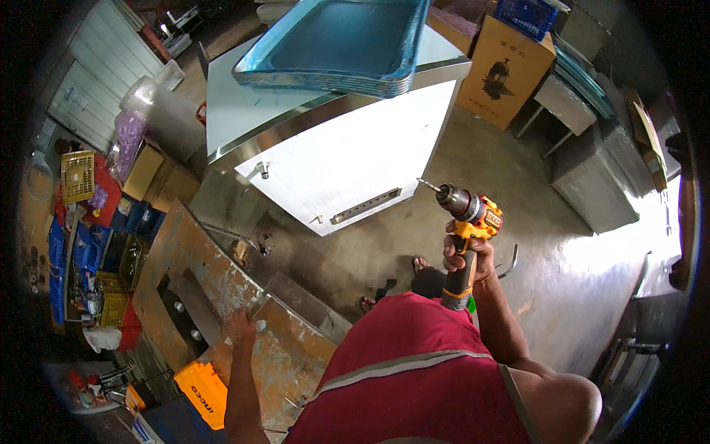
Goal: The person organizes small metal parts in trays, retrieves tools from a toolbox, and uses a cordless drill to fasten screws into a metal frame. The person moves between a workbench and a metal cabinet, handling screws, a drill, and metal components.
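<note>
A yellow and black cordless drill is gripped in my right hand, its fingers wrapped round the handle. The thin bit points up and left, toward the lower right corner of a white cabinet panel, apart from it in this view. The panel carries a small metal fitting and a slotted metal strip. Over at the left, my left hand reaches to the edge of a worn, paint-flecked workbench. Its fingers are too small and dim to show what, if anything, they hold.
Blue-filmed trays are stacked on the cabinet. An orange case lies by the bench, with plastic crates farther left. A large cardboard box and wrapped grey units stand on the right. Concrete floor lies between.
</note>
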Motion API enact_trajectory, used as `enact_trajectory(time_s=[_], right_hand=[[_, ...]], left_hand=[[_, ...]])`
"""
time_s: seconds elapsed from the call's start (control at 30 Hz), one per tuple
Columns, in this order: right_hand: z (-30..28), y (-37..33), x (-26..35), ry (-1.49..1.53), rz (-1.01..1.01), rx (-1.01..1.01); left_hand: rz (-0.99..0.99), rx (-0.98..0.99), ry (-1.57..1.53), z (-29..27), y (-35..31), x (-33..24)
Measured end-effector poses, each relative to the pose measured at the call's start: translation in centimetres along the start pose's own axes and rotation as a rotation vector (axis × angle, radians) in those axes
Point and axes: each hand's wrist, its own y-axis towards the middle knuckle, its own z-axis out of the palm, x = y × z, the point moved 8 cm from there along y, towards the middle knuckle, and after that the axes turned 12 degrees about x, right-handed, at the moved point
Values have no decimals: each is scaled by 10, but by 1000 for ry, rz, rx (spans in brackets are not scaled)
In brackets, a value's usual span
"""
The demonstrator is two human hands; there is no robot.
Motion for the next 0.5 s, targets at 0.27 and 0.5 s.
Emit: enact_trajectory(time_s=[0.27,0.5], right_hand=[[-24,0,32,-43,9,6],[-62,-14,78,-60,40,-67]], left_hand=[[465,71,-654,-110,29,-191],[218,739,-499,0,-44,-309]])
